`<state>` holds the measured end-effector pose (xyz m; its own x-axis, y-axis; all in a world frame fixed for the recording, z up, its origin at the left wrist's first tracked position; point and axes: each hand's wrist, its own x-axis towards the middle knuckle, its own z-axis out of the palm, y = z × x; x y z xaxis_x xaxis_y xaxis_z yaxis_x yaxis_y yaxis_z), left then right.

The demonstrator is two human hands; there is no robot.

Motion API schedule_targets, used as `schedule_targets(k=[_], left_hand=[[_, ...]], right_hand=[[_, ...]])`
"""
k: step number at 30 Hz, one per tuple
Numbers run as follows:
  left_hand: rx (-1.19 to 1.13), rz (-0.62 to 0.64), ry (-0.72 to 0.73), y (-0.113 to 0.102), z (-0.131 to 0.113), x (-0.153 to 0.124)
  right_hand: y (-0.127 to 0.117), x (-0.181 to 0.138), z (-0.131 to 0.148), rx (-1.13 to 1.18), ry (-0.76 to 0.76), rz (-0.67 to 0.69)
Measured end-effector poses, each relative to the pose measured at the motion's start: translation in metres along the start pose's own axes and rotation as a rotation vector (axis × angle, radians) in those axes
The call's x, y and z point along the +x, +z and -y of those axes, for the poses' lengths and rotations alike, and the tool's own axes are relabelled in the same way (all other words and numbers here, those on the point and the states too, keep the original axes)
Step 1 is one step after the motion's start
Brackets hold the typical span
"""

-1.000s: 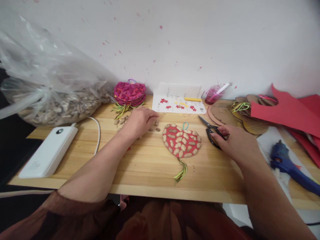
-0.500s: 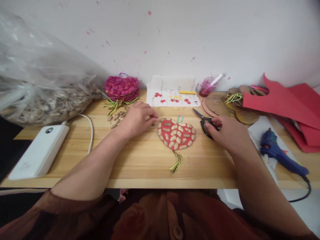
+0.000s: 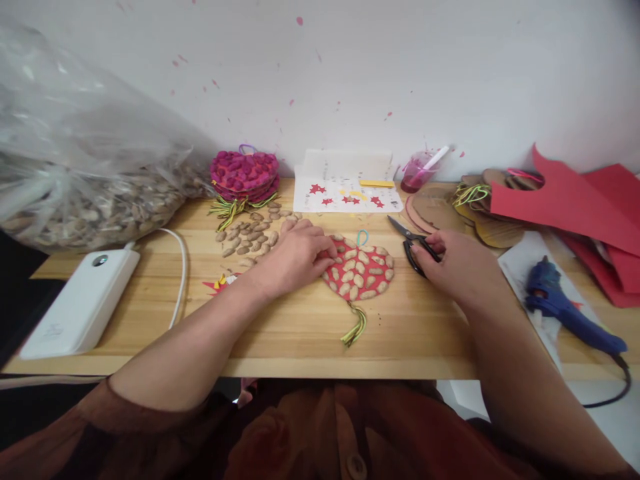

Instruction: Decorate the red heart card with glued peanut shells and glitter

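Observation:
A red heart-shaped ornament [image 3: 364, 272] covered with peanut shells lies on the wooden table [image 3: 300, 327], a yellow-green tassel at its tip. My left hand [image 3: 295, 257] rests on the heart's left edge, fingers curled down onto it. My right hand [image 3: 457, 263] lies just right of the heart, fingers closed around the handles of black scissors [image 3: 413, 245] that lie on the table. Loose peanut shells [image 3: 250, 237] are scattered behind my left hand.
A big clear bag of shells [image 3: 85, 187] fills the left. A white power bank [image 3: 80, 300] with cable lies front left. Pink hearts [image 3: 244, 173], star paper [image 3: 345, 190], a pink cup [image 3: 417, 172] stand at the wall. Cardboard discs [image 3: 450, 210], red paper [image 3: 575, 200], blue glue gun [image 3: 570, 310] right.
My left hand has slid right from the loose shells onto the heart's left edge, uncovering the shells. My right hand stays on the scissors.

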<state>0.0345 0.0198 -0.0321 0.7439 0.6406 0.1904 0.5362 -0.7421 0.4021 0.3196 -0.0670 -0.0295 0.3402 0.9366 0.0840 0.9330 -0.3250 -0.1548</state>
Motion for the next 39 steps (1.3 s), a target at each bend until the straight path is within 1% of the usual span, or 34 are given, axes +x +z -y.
schedule_targets(k=[3, 5, 7, 9, 10, 12, 13, 16, 18, 20, 21, 24, 26, 28, 32, 39], left_hand=[[0.006, -0.014, -0.023, 0.006, -0.002, 0.002], [-0.004, -0.022, -0.039, 0.004, -0.002, 0.004], [-0.040, -0.058, -0.060, -0.004, 0.003, 0.004], [-0.107, -0.116, -0.105, -0.020, 0.013, 0.001], [-0.150, -0.123, -0.144, -0.028, 0.020, 0.000], [-0.217, -0.048, -0.233, -0.044, 0.033, -0.005], [-0.210, 0.017, -0.255, -0.049, 0.038, -0.006], [-0.109, 0.196, -0.232, -0.055, 0.046, -0.009], [-0.048, 0.246, -0.207, -0.054, 0.045, -0.009], [-0.026, 0.220, -0.205, -0.051, 0.044, -0.007], [-0.016, 0.171, -0.206, -0.049, 0.043, -0.006], [0.042, -0.025, -0.188, -0.042, 0.042, -0.002], [0.088, -0.083, -0.159, -0.036, 0.041, 0.001], [0.113, -0.063, -0.144, -0.030, 0.042, 0.002], [0.148, -0.022, -0.159, -0.020, 0.044, 0.004], [0.206, -0.002, -0.129, -0.019, 0.043, 0.006]], right_hand=[[0.001, 0.000, 0.000, 0.000, -0.009, -0.012], [0.001, 0.000, -0.001, -0.004, 0.001, -0.007], [0.001, 0.000, -0.001, -0.003, 0.004, -0.005], [0.001, 0.001, -0.001, 0.005, -0.007, -0.008], [0.001, 0.001, -0.001, 0.009, -0.012, -0.010], [0.001, 0.001, 0.000, 0.012, -0.013, -0.014], [0.001, 0.001, 0.000, 0.012, -0.010, -0.016], [0.002, 0.001, -0.001, 0.012, -0.007, -0.019], [0.003, 0.002, -0.002, 0.016, -0.007, -0.016], [0.004, 0.002, -0.004, 0.020, -0.016, -0.020], [0.004, 0.002, -0.004, 0.022, -0.020, -0.023], [0.005, 0.002, -0.004, 0.025, -0.025, -0.019], [0.005, 0.003, -0.005, 0.021, -0.024, -0.011], [0.005, 0.003, -0.006, 0.017, -0.030, -0.007], [0.005, 0.003, -0.005, 0.024, -0.035, -0.003], [0.005, 0.002, -0.002, 0.026, -0.047, -0.014]])
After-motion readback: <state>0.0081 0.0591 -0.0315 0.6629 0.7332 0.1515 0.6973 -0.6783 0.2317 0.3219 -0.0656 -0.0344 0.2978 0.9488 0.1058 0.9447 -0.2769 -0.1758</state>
